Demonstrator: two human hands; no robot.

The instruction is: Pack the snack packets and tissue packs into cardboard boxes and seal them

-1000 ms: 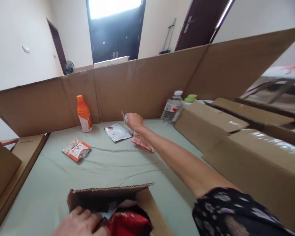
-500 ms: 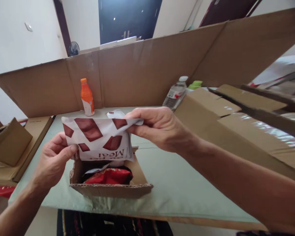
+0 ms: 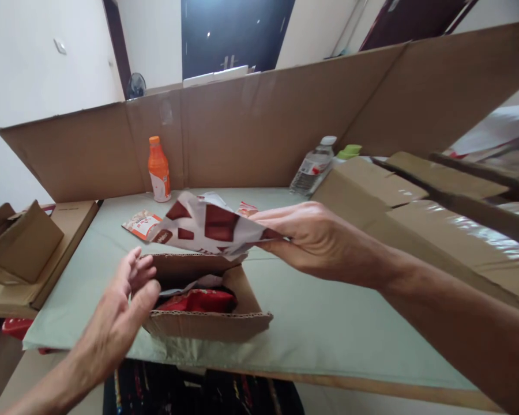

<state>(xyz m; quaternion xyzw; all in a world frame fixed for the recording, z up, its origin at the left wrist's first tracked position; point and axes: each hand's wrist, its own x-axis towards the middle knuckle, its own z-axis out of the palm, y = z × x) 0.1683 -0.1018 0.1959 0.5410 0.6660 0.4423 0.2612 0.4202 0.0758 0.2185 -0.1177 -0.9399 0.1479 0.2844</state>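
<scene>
The grip of your right hand (image 3: 315,242) pinches the white and red packet (image 3: 207,222), up above the box (image 3: 211,323) at the near edge of the desk (image 3: 328,323); your left hand (image 3: 130,300) is open, touching the box; a red packet (image 3: 199,301) is left inside.

an orange bottle (image 3: 159,169) is stood against the cardboard wall (image 3: 251,132). a water bottle (image 3: 313,166) is leaned beside a closed carton (image 3: 365,183).

Three bottles: orange bottle (image 3: 159,170), clear bottle (image 3: 313,167), green-capped bottle (image 3: 348,151); two hands — left hand (image 3: 127,302), right hand (image 3: 318,242); one open box (image 3: 207,325); one white-and-red packet (image 3: 207,222).
</scene>
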